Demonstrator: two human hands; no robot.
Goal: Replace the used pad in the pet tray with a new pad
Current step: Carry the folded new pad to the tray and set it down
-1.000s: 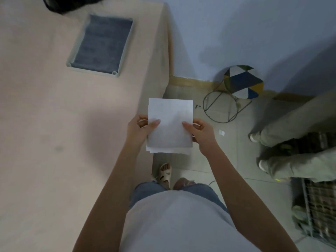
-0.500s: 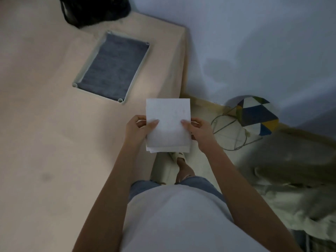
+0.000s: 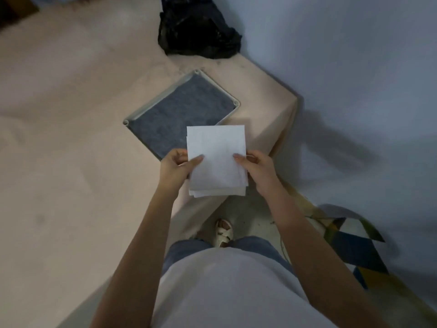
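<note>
A folded white pad (image 3: 216,159) is held in front of me at chest height. My left hand (image 3: 176,170) pinches its left edge, thumb on top. My right hand (image 3: 256,169) pinches its right edge the same way. Just beyond the pad lies the pet tray (image 3: 163,98), a pale-rimmed rectangle with a dark grey surface (image 3: 186,110) inside, set near the corner of a beige covered table. The pad's upper left part overlaps the tray's near corner in view.
A crumpled black bag (image 3: 197,27) sits on the table behind the tray, against the wall. The beige table (image 3: 71,150) stretches to the left. A stool with a patterned seat (image 3: 352,242) stands on the floor at right, by the blue wall.
The view has swung left and toward the table: tray and black bag now sit much nearer the centre, just beyond the pad. Both hands hold the folded pad as before.
</note>
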